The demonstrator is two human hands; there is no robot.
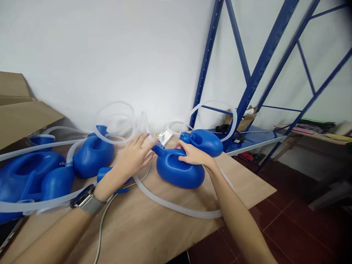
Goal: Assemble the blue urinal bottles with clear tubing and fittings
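Note:
A blue plastic jug-shaped container (178, 172) lies on the wooden table (154, 227) in front of me. My right hand (192, 154) is closed around its handle. My left hand (136, 154) reaches toward the container's neck (159, 149), fingers stretched out and spread, close to the neck. A translucent white hose (176, 207) curves across the table below the container. A second blue container (206, 141) sits just behind the first one.
More blue containers (92, 154) with looped white hoses crowd the table's left side. A cardboard box (19, 110) stands far left. A blue metal rack (247, 91) rises at the right, with a low shelf of cables. Red floor tiles lie beyond the table edge.

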